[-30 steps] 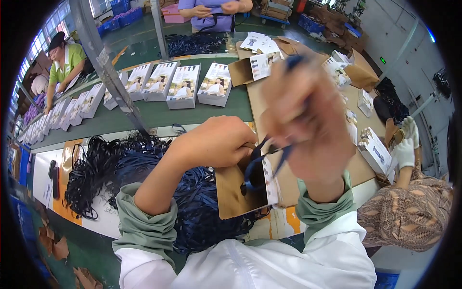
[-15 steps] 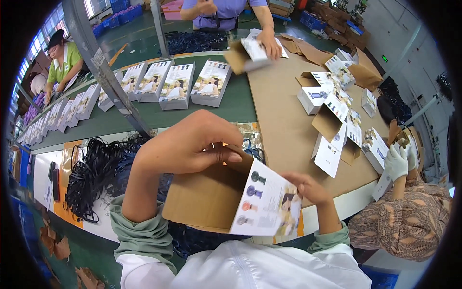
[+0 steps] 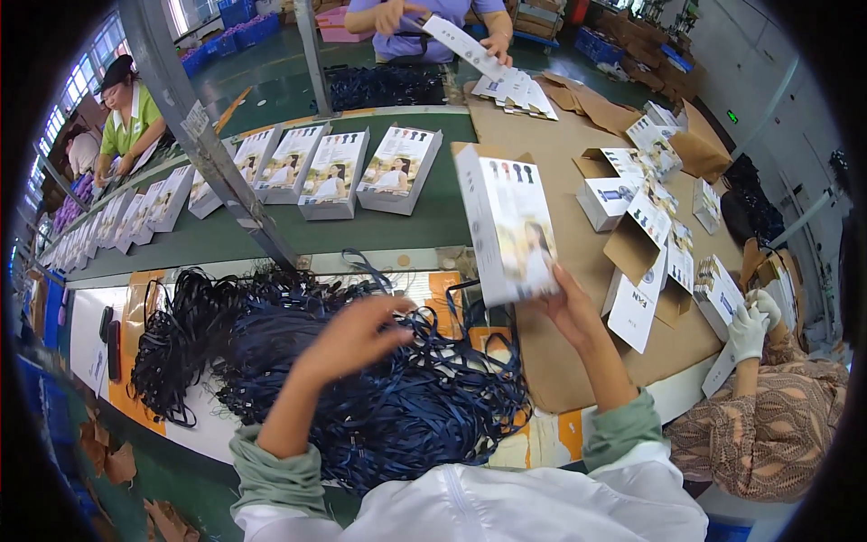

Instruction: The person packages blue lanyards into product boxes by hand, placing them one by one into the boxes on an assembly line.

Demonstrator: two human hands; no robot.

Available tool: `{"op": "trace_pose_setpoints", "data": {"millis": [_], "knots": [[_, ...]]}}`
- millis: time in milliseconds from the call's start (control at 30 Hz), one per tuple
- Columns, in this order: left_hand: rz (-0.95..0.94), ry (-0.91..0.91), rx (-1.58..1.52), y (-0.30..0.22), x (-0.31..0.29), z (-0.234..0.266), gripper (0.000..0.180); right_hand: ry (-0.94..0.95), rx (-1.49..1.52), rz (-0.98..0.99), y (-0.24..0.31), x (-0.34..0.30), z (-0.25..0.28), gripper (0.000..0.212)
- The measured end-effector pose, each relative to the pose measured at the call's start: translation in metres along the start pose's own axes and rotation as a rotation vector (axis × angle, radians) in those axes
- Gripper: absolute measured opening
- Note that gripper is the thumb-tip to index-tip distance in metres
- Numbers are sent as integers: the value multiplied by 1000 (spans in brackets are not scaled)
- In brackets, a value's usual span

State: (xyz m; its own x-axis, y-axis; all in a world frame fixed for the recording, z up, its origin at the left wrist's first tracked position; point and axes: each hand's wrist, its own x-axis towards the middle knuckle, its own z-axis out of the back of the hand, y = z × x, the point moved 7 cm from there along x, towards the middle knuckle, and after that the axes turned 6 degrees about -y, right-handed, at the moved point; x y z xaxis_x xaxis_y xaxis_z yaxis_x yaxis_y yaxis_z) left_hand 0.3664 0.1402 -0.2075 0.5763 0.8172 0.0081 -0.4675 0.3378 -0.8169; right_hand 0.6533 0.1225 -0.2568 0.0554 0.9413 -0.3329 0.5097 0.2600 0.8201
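My right hand (image 3: 571, 312) grips the lower right corner of a white carton (image 3: 510, 226), held up over the brown cardboard sheet. Its front carries small pictures of coloured handheld fans and a photo of a person; the top end shows brown card. Slightly blurred, my left hand (image 3: 359, 336) hovers over a big tangled heap of dark blue straps (image 3: 388, 397), thumb and fingers apart, with nothing seen in it. A smaller bunch of black straps (image 3: 167, 348) lies left of the heap.
Similar cartons (image 3: 397, 172) stand in a row along the green belt (image 3: 424, 226), behind a grey metal post (image 3: 203, 135). Several partly folded cartons (image 3: 637, 235) lie on the cardboard sheet (image 3: 560, 361). A gloved co-worker (image 3: 759, 425) handles cartons at right; another in purple (image 3: 424, 32) works opposite.
My left hand has let go of the carton and moved down over the straps. The carton has been turned upright and moved up and right in my right hand, uncovering the strap heap.
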Motion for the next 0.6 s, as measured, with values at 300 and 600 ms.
{"op": "trace_pose_setpoints", "data": {"millis": [300, 600], "knots": [[-81, 111, 280, -15, -32, -45, 36, -138, -327, 46, -29, 173, -69, 49], [-121, -127, 252, -29, -35, -19, 9, -155, -1325, 731, -3, 182, -121, 48]]}}
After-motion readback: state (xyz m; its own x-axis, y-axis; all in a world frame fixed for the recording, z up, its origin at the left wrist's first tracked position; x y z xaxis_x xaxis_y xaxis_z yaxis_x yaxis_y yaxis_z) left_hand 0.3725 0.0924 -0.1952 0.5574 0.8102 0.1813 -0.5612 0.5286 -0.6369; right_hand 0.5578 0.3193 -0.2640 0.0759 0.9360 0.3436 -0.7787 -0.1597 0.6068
